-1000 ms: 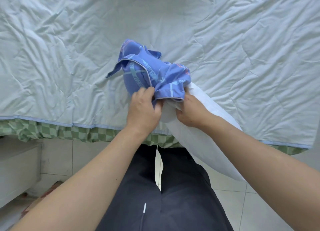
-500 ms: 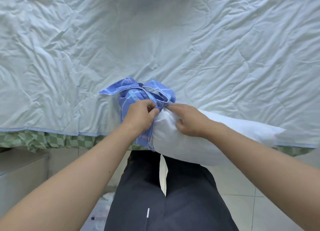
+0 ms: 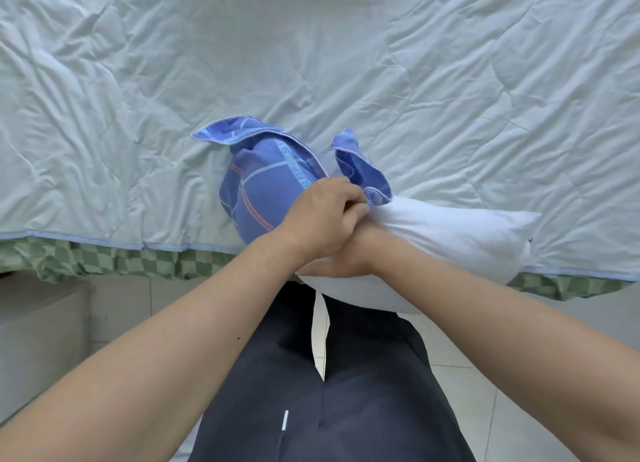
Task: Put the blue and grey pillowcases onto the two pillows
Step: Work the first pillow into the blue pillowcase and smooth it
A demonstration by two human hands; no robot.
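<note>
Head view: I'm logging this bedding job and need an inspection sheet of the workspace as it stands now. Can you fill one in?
Surface: pale green quilt, wrinkled, spread over the bed, with a green checked sheet showing below its edge.
Job's things: blue pillowcase bunched over the left end of the white pillow; most of the pillow is bare. Grey pillowcase and second pillow: nothing seen.
Clutter: nothing seen.
Hands: left hand grips the pillowcase edge at the pillow; right hand lies mostly hidden under the left, against the pillow; its grip cannot be told.
Cables: nothing seen.
Surroundings: tiled floor, the person's dark trousers, a pale box-like unit at left.
</note>
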